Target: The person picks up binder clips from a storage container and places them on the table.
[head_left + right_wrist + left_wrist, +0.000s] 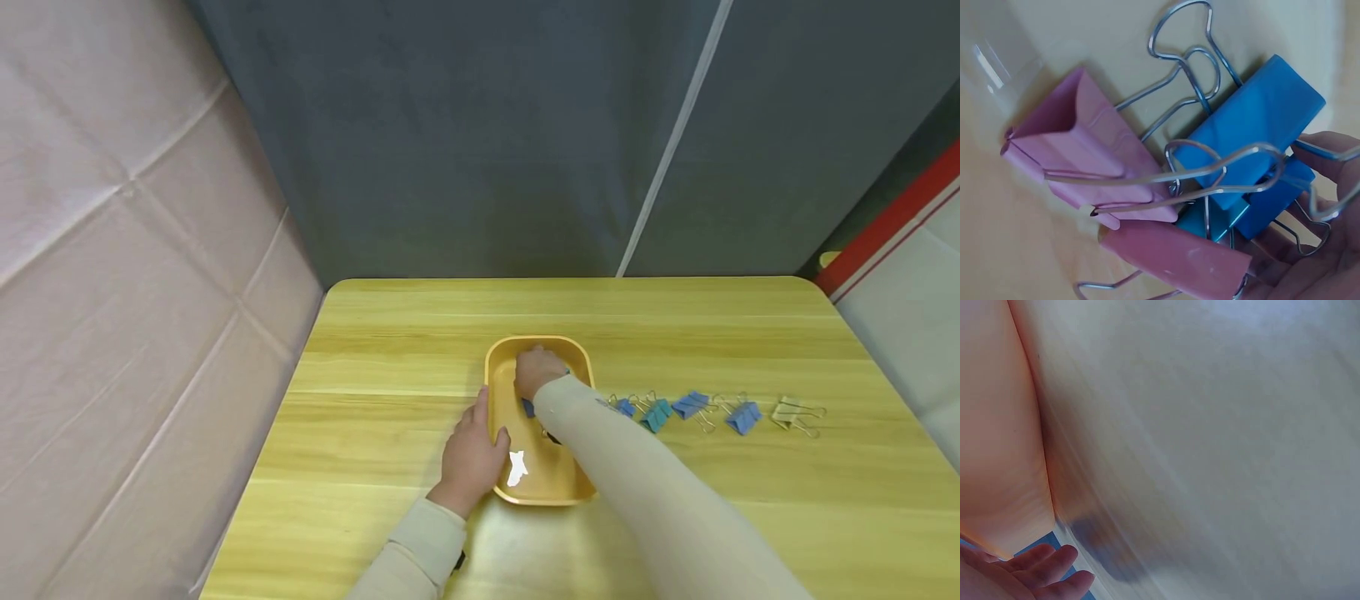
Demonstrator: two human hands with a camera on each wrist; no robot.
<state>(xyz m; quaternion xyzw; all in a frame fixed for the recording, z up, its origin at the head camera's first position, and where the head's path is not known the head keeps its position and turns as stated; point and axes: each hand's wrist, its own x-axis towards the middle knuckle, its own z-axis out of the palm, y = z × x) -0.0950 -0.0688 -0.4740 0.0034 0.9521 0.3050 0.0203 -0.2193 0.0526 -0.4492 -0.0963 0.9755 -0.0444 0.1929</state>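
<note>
A sleeve [652, 479] partly hides the tray [551, 481] near clips [744, 418], left hand [472, 457] straight-fingered, grip of right hand [536, 372] unclear.

The right sleeve [660, 492] hides part of the tray's right edge [543, 503] and of the closest blue clip [624, 407] on the counter [390, 358]; the right hand [537, 371] has its fingertips hidden near the tray's far edge; the counter's near edge is cut off; the left wrist view crops the left hand [1022, 578] and blurs a dark patch [1107, 550].
</note>
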